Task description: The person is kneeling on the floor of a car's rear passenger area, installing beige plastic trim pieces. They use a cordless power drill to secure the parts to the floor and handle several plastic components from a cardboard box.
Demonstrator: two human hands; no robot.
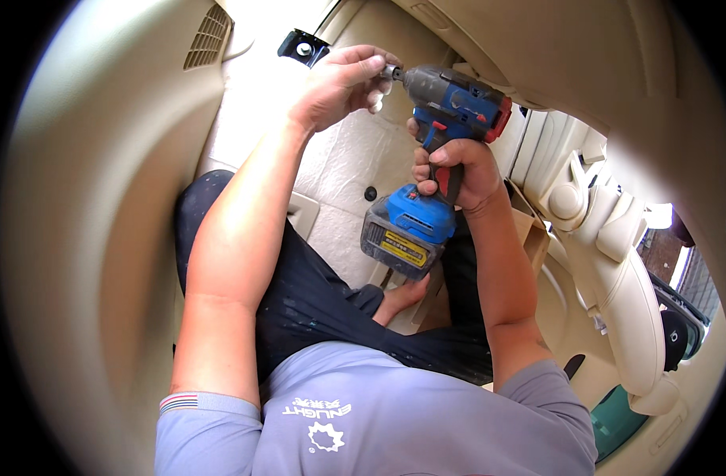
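My right hand (462, 170) grips the handle of a blue and black cordless impact driver (454, 99), which has a large battery pack (407, 230) at its base. The driver's nose points left, where my left hand (347, 87) pinches a small metal socket (389, 72) at the tip. Just left of that hand, a black bracket with a bolt (303, 47) sits at the top of the pale floor.
I sit cross-legged inside a beige vehicle cabin. A curved trim panel (85, 238) with a vent (207, 36) runs along the left. Cream seats with armrests (617, 285) stand at the right by a bright opening. A black round fitting (370, 193) is on the floor.
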